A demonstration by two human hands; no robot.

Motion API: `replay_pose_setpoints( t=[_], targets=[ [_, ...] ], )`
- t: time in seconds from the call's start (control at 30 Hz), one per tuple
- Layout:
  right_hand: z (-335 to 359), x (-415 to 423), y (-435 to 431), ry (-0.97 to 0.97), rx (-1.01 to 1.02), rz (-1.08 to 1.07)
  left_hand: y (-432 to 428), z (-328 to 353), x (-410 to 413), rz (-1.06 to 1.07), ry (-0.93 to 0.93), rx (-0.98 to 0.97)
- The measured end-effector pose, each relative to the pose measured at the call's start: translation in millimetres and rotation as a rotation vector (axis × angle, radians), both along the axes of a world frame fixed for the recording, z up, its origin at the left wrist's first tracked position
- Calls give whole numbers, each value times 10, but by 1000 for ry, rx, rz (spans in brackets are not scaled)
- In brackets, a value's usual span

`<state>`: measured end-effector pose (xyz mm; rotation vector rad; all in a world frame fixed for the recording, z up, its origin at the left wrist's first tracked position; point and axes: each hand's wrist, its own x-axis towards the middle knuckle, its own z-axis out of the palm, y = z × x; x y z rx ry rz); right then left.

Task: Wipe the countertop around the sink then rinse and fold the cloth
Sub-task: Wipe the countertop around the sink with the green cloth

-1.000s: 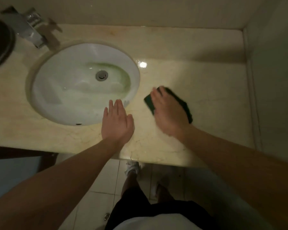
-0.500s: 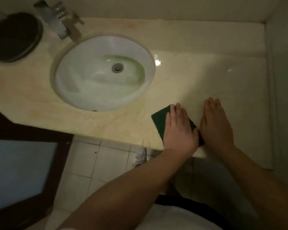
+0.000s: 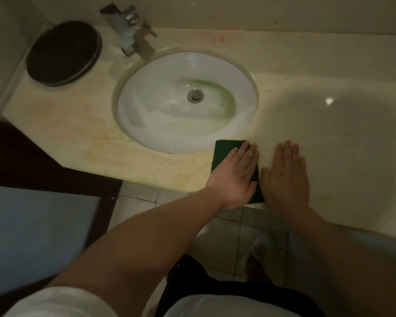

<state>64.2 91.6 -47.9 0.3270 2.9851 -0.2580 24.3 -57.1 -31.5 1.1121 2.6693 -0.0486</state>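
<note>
A dark green cloth (image 3: 224, 154) lies flat on the beige marble countertop (image 3: 329, 133), just right of the front rim of the white oval sink (image 3: 146, 106). My left hand (image 3: 234, 177) lies palm down on the cloth with straight fingers, pressing it onto the counter and covering its right half. My right hand (image 3: 286, 177) rests flat on the bare counter beside the cloth's right edge and holds nothing. The cloth's near corner reaches the counter's front edge.
A chrome faucet (image 3: 130, 30) stands behind the sink at the back wall. A round black lid-like object (image 3: 63, 52) sits at the counter's far left. Dark wood (image 3: 21, 156) borders the angled left edge. Below the front edge are floor tiles (image 3: 142, 195) and my shoe (image 3: 258, 248).
One second ago my right hand was on the cloth, right of the sink. The cloth has passed under my left hand and sits at the sink's front rim, with my right hand flat beside it.
</note>
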Motion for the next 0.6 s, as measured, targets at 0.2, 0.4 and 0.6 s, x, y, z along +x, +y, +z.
replay_pose_setpoints(
  t=[0.2, 0.4, 0.6],
  targets=[
    [-9, -161, -924, 37, -21, -75, -1084, 18, -266, -14, 6, -7],
    [-21, -318, -1891, 44, -52, -188, -2179, -5, -527, -50, -6, 9],
    [-19, -343, -2038, 29, -8, -248, -2717, 37, -664, 28, 15, 2]
  ],
)
